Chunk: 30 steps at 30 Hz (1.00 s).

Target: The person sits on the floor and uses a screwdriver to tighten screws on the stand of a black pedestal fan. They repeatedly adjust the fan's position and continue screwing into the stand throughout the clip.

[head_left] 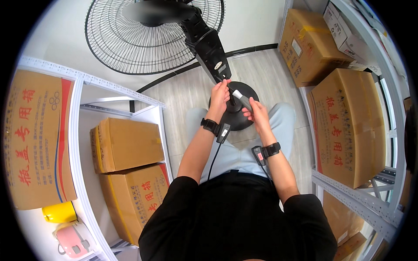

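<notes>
"Past the knees, on the far side, what is that tall black thing?"

"That's a fan. Its round base sits on the floor, and its neck leans up to the left."

"And the hands?"

"The right grip is curled round the grey handle of what looks like a screwdriver. Its thin end points far and left, up to the fan's neck. The left grip is right by the neck, with its fingers bunched near that thin end. I can't tell if they are pinched all the way, or on what."

"What part of the job is this?"

"I think it's lining up the screwdriver with a spot low on the neck. The spot is too small to see well."

"What does the next move need?"

"Left fingers kept steady, I'd say, and the screwdriver straight before any turning, so it won't slip."
</notes>
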### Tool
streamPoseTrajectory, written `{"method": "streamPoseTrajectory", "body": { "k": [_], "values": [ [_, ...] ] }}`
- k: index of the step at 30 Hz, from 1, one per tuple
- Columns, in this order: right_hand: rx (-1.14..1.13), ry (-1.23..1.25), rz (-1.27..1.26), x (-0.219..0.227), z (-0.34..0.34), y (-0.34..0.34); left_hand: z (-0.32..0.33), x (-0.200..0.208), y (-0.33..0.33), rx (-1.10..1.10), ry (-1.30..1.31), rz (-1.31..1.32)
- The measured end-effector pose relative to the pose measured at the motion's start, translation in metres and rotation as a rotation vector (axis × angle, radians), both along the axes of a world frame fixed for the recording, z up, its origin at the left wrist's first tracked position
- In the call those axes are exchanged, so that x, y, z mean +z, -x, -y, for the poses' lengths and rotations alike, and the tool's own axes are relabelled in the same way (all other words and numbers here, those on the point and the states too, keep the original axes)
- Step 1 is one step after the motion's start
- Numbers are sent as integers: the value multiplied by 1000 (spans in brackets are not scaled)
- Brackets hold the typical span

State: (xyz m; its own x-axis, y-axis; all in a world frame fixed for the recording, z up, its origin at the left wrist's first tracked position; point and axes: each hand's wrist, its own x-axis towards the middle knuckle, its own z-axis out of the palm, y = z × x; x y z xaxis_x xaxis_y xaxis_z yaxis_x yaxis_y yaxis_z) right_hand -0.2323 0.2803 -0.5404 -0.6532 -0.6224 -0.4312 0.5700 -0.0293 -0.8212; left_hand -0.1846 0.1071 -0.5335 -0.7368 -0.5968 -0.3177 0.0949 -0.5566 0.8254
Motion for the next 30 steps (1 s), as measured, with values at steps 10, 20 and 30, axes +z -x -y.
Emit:
{"method": "streamPoseTrajectory", "body": {
  "k": [10, 20, 30],
  "values": [
    [14, -111, -183, 15, 20, -12, 14, 2, 0, 52, -35, -32],
    [185, 123, 319, 8, 15, 10, 13, 7, 2, -8, -84, -19],
    [35, -355, -990, 23, 12, -10, 22, -7, -5, -54, -103, -81]
  ]
}}
